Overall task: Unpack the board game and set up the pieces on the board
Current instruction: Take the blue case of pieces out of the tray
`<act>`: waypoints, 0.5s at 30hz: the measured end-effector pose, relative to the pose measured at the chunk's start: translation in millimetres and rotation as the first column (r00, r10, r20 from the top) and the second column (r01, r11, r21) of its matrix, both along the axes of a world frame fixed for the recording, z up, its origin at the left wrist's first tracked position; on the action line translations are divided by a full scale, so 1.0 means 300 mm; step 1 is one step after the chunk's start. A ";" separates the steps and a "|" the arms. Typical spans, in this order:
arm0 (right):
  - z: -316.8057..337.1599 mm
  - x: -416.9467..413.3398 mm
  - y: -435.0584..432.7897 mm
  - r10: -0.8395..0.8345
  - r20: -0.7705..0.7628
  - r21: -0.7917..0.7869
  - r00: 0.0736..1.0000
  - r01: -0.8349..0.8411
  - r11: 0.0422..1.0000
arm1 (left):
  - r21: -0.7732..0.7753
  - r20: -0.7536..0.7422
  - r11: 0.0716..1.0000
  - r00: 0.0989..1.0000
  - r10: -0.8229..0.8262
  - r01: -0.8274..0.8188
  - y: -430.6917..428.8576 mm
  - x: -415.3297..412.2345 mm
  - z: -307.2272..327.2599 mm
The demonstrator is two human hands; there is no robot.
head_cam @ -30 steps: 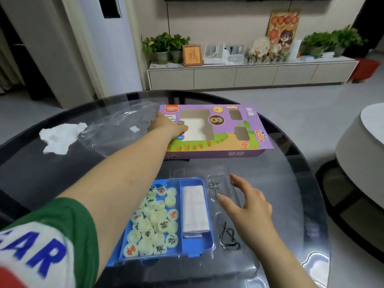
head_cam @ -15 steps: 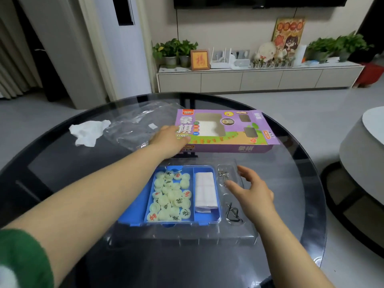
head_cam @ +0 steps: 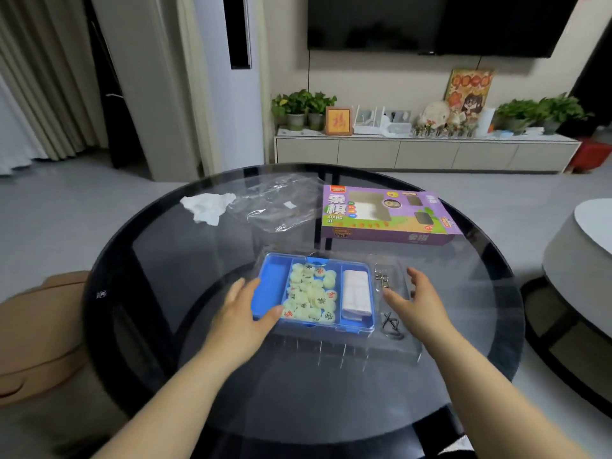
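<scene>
Your left hand (head_cam: 245, 313) lies flat-fingered and relaxed against the near left corner of the blue case (head_cam: 270, 283), thumb touching its rim, gripping nothing; your right hand (head_cam: 420, 303) is spread and loose too, over the clear plastic insert (head_cam: 397, 349) just right of the case; whether it touches the plastic I cannot tell. The case sits bedded in that insert at the middle of the glass counter (head_cam: 159, 260), straight in front of you; its middle compartment holds the heaped pale round pieces (head_cam: 311, 294), its right one a folded white sheet (head_cam: 356, 293), likely the board; its left one looks bare.

Trouble would most likely start with a one-sided lift; raise only the left corner and the case tips, the heap slides, and discs could roll over the smooth glass and off the round edge; whether a clear lid covers them I cannot tell, so treat them as loose. The insert looks light and the glass slick; a push may slide the whole lot instead of freeing the case. Your right hand is just beside a small metal ring puzzle (head_cam: 382, 281), with a second wire puzzle (head_cam: 392, 324) nearer you; a careless sweep could scatter both.

The case's long axis runs left to right across you, nearly square to your view; its dividers and the folded sheet run away from you. The purple box (head_cam: 387, 223) beyond lies flat, printed face up, long axis likewise across, title reading toward you.
</scene>
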State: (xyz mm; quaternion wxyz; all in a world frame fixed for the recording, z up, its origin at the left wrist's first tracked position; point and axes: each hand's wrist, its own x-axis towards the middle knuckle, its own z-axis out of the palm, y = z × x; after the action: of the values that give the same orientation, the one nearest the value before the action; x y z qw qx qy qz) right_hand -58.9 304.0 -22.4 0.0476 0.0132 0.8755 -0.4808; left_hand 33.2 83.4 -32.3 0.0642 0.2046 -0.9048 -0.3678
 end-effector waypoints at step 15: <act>0.032 0.069 0.031 0.027 0.133 -0.055 0.991 -0.020 0.998 | 0.566 -0.165 0.821 0.964 0.210 -0.082 -0.033 -0.056 0.027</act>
State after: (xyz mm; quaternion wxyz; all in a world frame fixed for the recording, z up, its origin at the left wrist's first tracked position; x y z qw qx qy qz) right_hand -38.3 313.4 -12.9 0.1120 0.0336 0.8572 -0.5015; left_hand 16.3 73.4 -24.3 0.1300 0.2414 -0.7281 -0.6282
